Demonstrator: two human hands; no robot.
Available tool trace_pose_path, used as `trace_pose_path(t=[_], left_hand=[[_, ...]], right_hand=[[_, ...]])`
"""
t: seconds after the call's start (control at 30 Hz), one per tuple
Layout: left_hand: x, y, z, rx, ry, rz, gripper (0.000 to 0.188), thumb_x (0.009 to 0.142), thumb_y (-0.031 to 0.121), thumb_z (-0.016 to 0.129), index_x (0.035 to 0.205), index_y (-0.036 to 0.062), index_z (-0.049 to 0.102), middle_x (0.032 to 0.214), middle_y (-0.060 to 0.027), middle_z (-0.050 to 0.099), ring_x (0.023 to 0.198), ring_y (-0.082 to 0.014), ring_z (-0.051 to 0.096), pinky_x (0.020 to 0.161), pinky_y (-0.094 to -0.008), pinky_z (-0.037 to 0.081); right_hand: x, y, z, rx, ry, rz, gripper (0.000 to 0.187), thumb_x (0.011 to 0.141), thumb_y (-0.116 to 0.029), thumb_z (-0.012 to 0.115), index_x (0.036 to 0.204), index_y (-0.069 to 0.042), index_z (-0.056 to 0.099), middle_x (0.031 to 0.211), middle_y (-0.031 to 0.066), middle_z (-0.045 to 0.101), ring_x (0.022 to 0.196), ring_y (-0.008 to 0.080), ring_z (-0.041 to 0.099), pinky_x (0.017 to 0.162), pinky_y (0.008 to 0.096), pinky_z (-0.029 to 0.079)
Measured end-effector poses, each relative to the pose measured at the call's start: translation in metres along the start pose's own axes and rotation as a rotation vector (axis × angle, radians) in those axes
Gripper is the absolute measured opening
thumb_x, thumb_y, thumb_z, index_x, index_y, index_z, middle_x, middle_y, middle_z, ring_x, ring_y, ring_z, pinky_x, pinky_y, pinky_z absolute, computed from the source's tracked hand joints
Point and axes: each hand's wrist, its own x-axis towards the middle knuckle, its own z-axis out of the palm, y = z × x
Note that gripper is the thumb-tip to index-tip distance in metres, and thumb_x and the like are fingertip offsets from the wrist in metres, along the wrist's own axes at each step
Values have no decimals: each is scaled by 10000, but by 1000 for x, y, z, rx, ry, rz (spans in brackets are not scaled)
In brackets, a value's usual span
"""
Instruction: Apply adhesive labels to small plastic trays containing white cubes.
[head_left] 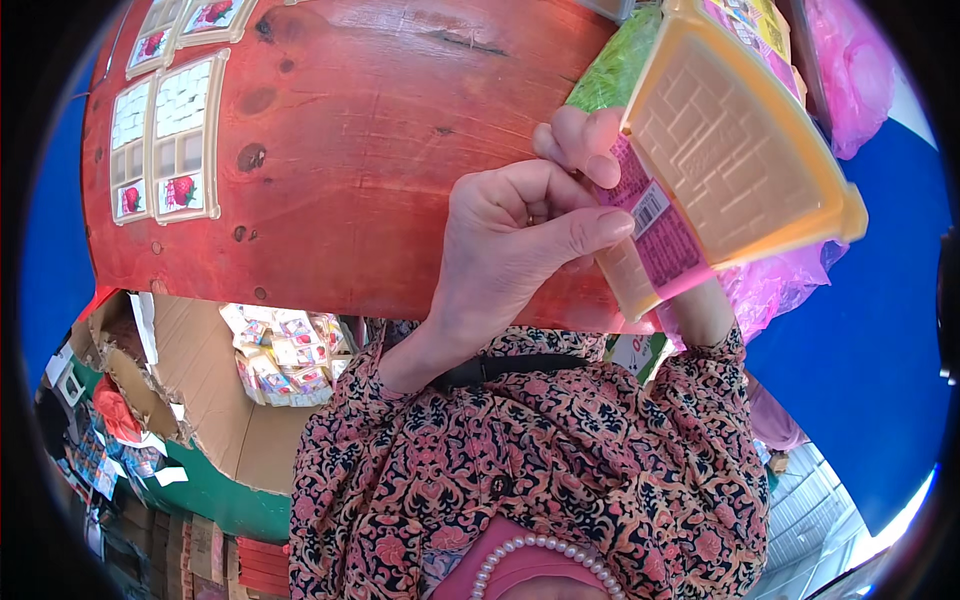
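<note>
A yellow translucent plastic tray [755, 140] with a brick-like relief is held up at the right, tilted. Around one end of it runs a pink printed paper band [668, 235] with a barcode. My left hand [500, 235] is closed at the tray's left side, its thumb pressed against the band. Behind the tray is my right hand, mostly hidden; its wrist [705, 310] shows below, and fingertips [585, 145] that seem to belong to it wrap round the left edge.
Flat packs [185, 140] with strawberry pictures lie at the left of the red table [340, 160]. Beyond the tray are a green bag [615, 70], more yellow packs [765, 30] and pink plastic bags [850, 70]. Below the table's near edge, a cardboard box [215, 380] holds several small packs [290, 350].
</note>
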Motion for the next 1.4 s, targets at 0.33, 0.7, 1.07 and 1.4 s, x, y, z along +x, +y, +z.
trace_pose_path(t=[0.33,0.7,1.07,1.4], left_hand=[[-17,12,7,445,120,630,146,880,-23,487,995,-75,561,905,-96,591,809,-111,570,767,-223,453],[-22,15,4,537,-7,588,156,793,36,626,915,-46,577,894,-106,573,849,-157,546,797,-282,431],[-3,-3,-1,29,67,169,67,790,-6,639,837,-51,621,840,-44,619,767,-77,564,711,-207,462],[8,9,-15,-171,-43,-206,131,769,93,680,825,-22,654,727,-51,630,636,-94,582,611,-200,471]], right_hand=[[17,2,-25,134,-118,31,431,866,-399,465,1069,-37,579,742,-48,422,756,111,331,786,243,296],[19,10,-42,444,-310,67,405,843,-177,598,1171,22,468,1125,138,535,1030,228,557,916,389,462],[20,11,-50,279,-282,148,406,813,-228,638,1087,48,521,1026,141,576,857,146,590,716,238,527],[12,10,-47,251,-132,70,364,818,-146,629,1106,50,523,1053,161,579,934,198,596,797,283,521]])
